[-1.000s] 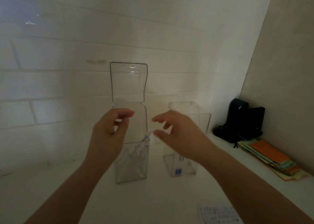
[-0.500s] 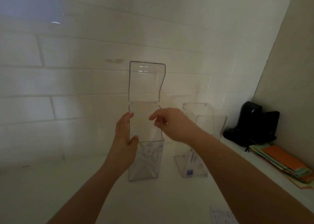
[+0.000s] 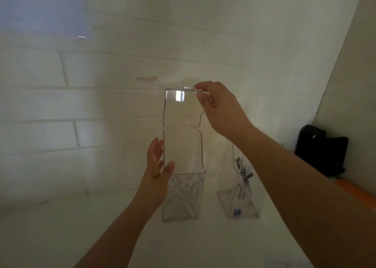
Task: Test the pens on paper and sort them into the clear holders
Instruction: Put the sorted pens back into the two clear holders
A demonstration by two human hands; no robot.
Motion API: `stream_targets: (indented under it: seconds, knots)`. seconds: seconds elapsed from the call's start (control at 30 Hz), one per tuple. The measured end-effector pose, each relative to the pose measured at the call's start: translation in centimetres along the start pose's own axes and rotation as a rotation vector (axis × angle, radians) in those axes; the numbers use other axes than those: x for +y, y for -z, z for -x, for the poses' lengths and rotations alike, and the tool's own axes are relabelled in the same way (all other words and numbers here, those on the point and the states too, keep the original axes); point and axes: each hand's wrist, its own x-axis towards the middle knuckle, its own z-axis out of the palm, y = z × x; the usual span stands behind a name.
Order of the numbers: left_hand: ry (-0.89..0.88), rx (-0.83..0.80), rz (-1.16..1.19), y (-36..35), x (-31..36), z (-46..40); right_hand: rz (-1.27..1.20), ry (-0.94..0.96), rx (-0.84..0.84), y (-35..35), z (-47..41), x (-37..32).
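Now, far left, a pale bluish window pane [image 3: 43,9] sits high in a white brick wall [image 3: 101,105], and a white counter [image 3: 61,233] runs along below it.

Near centre-left, the person's left hand [image 3: 157,170] stands upright w/ fingers straight and relaxed, palm and thumb resting against the left side of a clear holder [image 3: 183,198]. It curls round nothing, just steadies the holder's side. The holder stands upright on the counter, close to the wall. Pens [image 3: 187,186] lie crossed in its lower part; they are pale and blurred, so count and colours can't be told.

Above the holder, its clear lid [image 3: 181,111] is flipped up at the hinge and stands vertical vs. the wall, w/ a bright reflection near its top edge. The right hand [image 3: 219,109] reaches up from the right and pinches the lid's top right corner between thumb and fingertips [image 3: 200,87]; other fingers are curled behind.

Right of that, partly behind the right forearm, a second clear holder [image 3: 240,206] stands on the counter, apart from the first. Dark pens [image 3: 244,178] stand in it, and small blue bits show near its base.

Far right, a black device [image 3: 321,149] sits in the corner by a beige side wall [image 3: 356,74]. Just near of it, an orange sheet [image 3: 354,192] lies at the frame edge. A printed paper [image 3: 284,263] shows at the near right, bottom edge, text too small to read.
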Motion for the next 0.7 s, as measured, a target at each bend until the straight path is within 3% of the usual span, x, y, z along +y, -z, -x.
stream_targets:
  seconds: [0.17,0.33,0.43,0.53,0.6,0.7]
  knots:
    - [0.104,0.102,0.298,0.3,0.1,-0.5,0.058,0.165,0.08,-0.8,8.0,1.4]
    - [0.153,0.045,0.139,-0.4,-0.3,-0.8,0.143,0.137,0.022,-3.4,13.1,3.2]
    - [0.09,0.037,-0.04,-0.6,-0.9,-0.2,0.123,0.118,0.032,-1.9,13.8,4.2]
    - [0.035,0.022,-0.181,-0.5,-1.2,0.3,0.139,-0.041,0.337,1.8,14.1,6.1]
    - [0.009,-0.048,-0.16,-0.4,-1.2,0.7,0.069,-0.288,0.45,4.0,14.4,8.1]
    - [0.006,-0.057,-0.205,-0.3,-1.8,0.8,-0.084,-0.619,0.134,4.3,15.4,11.2]
